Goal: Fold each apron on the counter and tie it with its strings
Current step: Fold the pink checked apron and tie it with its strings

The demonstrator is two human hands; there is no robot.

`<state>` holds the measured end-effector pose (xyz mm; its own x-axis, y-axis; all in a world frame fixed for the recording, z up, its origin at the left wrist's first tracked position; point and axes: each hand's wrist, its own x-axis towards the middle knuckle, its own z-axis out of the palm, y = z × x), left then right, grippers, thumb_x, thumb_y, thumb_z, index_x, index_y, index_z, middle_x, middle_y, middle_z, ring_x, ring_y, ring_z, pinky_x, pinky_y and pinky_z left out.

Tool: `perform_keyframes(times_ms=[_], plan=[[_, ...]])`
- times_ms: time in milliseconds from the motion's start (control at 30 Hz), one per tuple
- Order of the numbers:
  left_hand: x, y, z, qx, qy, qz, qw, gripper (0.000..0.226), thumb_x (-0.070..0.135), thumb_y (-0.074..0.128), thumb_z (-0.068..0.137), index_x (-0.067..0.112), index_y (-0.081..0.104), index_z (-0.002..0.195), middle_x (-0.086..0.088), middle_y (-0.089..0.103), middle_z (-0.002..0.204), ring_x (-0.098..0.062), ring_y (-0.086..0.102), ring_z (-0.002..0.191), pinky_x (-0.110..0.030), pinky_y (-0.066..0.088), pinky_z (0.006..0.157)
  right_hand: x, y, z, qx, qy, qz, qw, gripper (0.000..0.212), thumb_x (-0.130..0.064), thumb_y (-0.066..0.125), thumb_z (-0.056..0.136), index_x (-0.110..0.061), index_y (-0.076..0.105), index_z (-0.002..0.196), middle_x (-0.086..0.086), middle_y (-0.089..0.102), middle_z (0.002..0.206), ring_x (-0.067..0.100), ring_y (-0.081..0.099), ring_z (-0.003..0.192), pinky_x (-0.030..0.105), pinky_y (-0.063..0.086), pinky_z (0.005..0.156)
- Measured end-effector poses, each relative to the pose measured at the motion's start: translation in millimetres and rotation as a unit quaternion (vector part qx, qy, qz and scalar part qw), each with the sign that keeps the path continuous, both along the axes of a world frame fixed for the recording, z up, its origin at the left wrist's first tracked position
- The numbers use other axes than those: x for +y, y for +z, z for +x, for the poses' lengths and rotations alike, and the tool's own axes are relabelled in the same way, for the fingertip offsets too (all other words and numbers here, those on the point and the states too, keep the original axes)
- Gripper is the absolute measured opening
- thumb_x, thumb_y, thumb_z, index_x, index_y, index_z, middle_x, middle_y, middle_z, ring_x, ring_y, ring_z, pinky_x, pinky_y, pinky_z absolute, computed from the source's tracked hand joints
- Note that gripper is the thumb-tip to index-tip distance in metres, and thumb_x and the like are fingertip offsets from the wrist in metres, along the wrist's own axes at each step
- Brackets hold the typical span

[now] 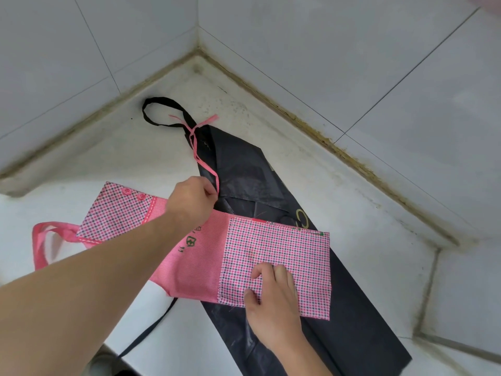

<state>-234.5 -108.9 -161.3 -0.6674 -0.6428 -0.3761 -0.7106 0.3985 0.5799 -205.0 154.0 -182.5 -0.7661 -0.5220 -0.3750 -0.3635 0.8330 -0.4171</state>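
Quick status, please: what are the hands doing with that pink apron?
Left hand pinches pink string. Right hand presses folded pink checked apron. Long black apron lies underneath.

The bare left forearm reaches in from the lower left, its left hand (193,202) curled with fingertips pinched together. The right hand (271,302) enters from the bottom edge, palm down, fingers bent and knuckles raised, thumb tucked to the left.
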Motion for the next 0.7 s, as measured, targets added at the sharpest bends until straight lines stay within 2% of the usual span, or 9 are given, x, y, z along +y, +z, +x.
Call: perform_keyframes(times_ms=[100,233,333,400,500,600,667,700], plan=[[-3,-1,1,0.020,0.050,0.028,0.998,0.014,0.015,0.062,0.101,0.020,0.074,0.097,0.000,0.073,0.096,-0.015,0.065,0.078,-0.028,0.051,0.070,1,0,0,0.001,0.000,-0.005,1.000,0.029,-0.040,0.062,0.091,-0.040,0.037,0.107,-0.024,0.035,0.110,0.005,0.038,0.110,0.024,0.040,0.101],[-3,1,2,0.040,0.070,0.064,0.995,0.013,0.013,0.059,0.100,0.020,0.068,0.094,0.001,0.075,0.096,-0.017,0.068,0.086,-0.033,0.055,0.074,2,0,-1,-0.001,-0.001,0.000,1.000,0.030,-0.040,0.062,0.091,-0.040,0.037,0.106,-0.024,0.035,0.111,0.004,0.037,0.110,0.024,0.040,0.102],[-1,10,1,0.073,0.100,0.116,0.986,0.007,0.013,0.067,0.096,0.020,0.068,0.099,0.004,0.072,0.093,-0.013,0.068,0.085,-0.023,0.050,0.066,2,-1,-1,-0.004,0.002,-0.001,1.000,0.030,-0.040,0.062,0.091,-0.041,0.036,0.106,-0.024,0.035,0.111,0.005,0.037,0.110,0.025,0.040,0.102],[-3,21,-2,0.115,0.140,0.193,0.964,0.012,0.011,0.069,0.094,0.016,0.071,0.105,0.000,0.074,0.093,-0.015,0.071,0.085,-0.020,0.050,0.067,2,-1,-2,-0.006,0.002,-0.001,1.000,0.030,-0.040,0.063,0.090,-0.041,0.036,0.106,-0.024,0.035,0.111,0.005,0.037,0.110,0.025,0.040,0.102],[-11,47,-10,0.195,0.170,0.301,0.918,0.013,0.007,0.065,0.099,0.007,0.074,0.108,-0.005,0.078,0.087,-0.020,0.075,0.083,-0.029,0.062,0.081,2,-1,-2,-0.008,0.000,0.002,1.000,0.031,-0.040,0.063,0.091,-0.041,0.037,0.106,-0.025,0.035,0.111,0.004,0.038,0.111,0.025,0.041,0.103],[-13,85,-15,0.263,0.086,0.303,0.912,0.016,0.003,0.059,0.101,0.005,0.073,0.110,-0.006,0.077,0.086,-0.020,0.073,0.082,-0.039,0.062,0.093,1,-1,-2,-0.005,0.001,0.004,1.000,0.031,-0.040,0.064,0.091,-0.040,0.037,0.106,-0.024,0.036,0.111,0.003,0.037,0.110,0.026,0.041,0.103],[-11,114,-8,0.285,-0.020,0.300,0.910,0.016,-0.001,0.057,0.101,0.001,0.071,0.108,-0.010,0.075,0.087,-0.021,0.071,0.082,-0.033,0.060,0.091,1,0,-2,-0.005,-0.001,0.007,1.000,0.031,-0.040,0.064,0.090,-0.039,0.037,0.106,-0.024,0.037,0.111,0.003,0.037,0.110,0.027,0.042,0.103],[-8,125,-1,0.268,-0.093,0.288,0.915,0.015,-0.004,0.057,0.100,0.001,0.071,0.102,-0.012,0.074,0.087,-0.020,0.069,0.083,-0.029,0.056,0.088,1,1,-1,-0.007,-0.001,0.009,1.000,0.031,-0.040,0.065,0.091,-0.039,0.037,0.106,-0.024,0.037,0.112,0.003,0.037,0.110,0.027,0.042,0.103]])
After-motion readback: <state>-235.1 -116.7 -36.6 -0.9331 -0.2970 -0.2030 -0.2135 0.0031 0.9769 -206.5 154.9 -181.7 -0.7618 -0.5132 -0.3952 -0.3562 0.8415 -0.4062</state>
